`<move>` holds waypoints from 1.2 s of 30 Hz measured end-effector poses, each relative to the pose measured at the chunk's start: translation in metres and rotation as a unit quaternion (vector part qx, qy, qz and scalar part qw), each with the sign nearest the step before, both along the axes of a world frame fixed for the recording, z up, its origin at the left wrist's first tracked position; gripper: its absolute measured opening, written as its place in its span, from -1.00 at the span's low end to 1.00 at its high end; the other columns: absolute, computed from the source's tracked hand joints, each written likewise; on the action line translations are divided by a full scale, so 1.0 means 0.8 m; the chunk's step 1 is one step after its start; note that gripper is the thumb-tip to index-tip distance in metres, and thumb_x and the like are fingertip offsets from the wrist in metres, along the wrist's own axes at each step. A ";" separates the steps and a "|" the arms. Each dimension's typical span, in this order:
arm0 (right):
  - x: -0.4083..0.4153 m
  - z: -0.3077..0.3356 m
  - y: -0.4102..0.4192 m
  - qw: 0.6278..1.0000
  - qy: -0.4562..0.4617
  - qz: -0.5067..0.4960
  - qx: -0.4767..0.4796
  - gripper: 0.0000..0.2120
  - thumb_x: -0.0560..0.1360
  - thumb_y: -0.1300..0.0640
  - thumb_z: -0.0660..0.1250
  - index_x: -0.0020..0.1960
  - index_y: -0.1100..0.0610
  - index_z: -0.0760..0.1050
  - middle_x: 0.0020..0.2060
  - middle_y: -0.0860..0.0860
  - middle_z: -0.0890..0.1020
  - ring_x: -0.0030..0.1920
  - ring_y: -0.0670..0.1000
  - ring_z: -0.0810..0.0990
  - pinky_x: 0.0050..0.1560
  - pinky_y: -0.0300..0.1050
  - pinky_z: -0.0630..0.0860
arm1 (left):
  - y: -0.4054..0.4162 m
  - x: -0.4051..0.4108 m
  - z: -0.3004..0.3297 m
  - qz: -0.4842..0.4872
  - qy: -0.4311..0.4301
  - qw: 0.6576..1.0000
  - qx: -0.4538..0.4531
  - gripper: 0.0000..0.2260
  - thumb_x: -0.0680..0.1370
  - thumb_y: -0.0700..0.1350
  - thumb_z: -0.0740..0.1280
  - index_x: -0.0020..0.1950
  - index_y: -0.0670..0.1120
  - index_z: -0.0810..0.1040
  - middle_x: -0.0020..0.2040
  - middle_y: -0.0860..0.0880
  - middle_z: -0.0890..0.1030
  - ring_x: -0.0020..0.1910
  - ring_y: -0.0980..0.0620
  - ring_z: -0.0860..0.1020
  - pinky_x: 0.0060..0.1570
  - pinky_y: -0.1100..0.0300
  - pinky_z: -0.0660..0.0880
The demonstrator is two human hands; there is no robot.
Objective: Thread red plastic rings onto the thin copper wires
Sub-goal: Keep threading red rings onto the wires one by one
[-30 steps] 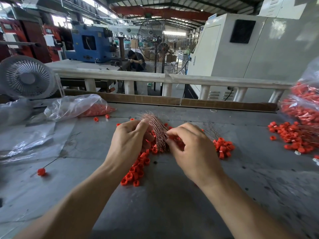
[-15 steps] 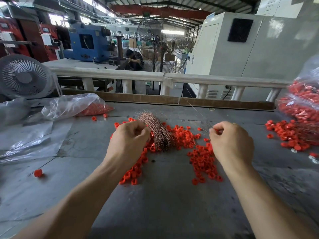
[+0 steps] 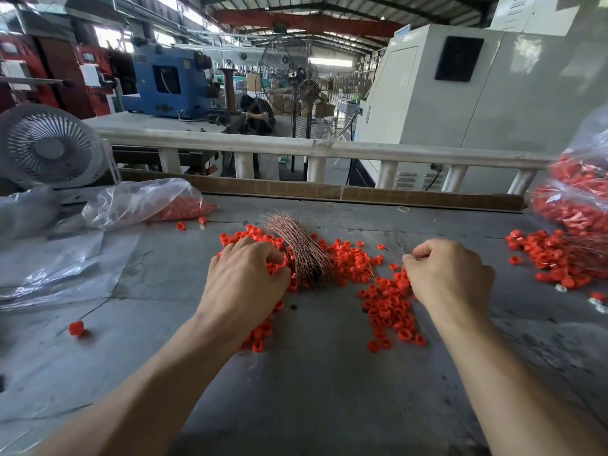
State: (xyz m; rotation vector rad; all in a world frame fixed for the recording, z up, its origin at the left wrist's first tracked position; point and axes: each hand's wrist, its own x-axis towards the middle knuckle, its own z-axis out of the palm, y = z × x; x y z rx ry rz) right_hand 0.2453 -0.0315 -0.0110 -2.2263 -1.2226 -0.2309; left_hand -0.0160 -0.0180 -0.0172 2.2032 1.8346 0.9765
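A bundle of thin copper wires (image 3: 301,250) lies on the grey table (image 3: 312,383), fanned out towards the back. Loose red plastic rings (image 3: 385,304) are scattered around and to the right of it. My left hand (image 3: 245,284) rests with curled fingers on the rings just left of the bundle; what its fingertips hold is hidden. To the right of the pile, my right hand (image 3: 449,276) pinches a single thin wire (image 3: 391,246) that runs back and left from its fingertips.
A clear bag of red rings (image 3: 144,205) lies at the back left beside a white fan (image 3: 49,146). Another bag (image 3: 579,195) and a heap of rings (image 3: 559,258) sit at the right. One ring on a wire (image 3: 76,328) lies at the left. A cardboard strip and a railing (image 3: 329,148) bound the far edge.
My right hand has pulled one wire out of the bundle and moved right, away from my left hand. More of the ring pile is uncovered. My left hand has stayed by the bundle.
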 end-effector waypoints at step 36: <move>-0.096 -0.005 -0.015 0.922 -0.068 0.347 0.161 -0.87 0.50 0.07 0.51 -0.18 0.07 0.62 -0.27 -0.06 0.59 -0.14 0.06 0.54 -0.01 0.03 0.49 | 0.002 0.008 -0.001 -0.105 -0.063 0.991 0.057 -0.87 0.53 -0.06 0.47 0.05 0.13 0.67 -0.05 0.21 0.61 -0.03 0.22 0.52 -0.08 0.48 0.33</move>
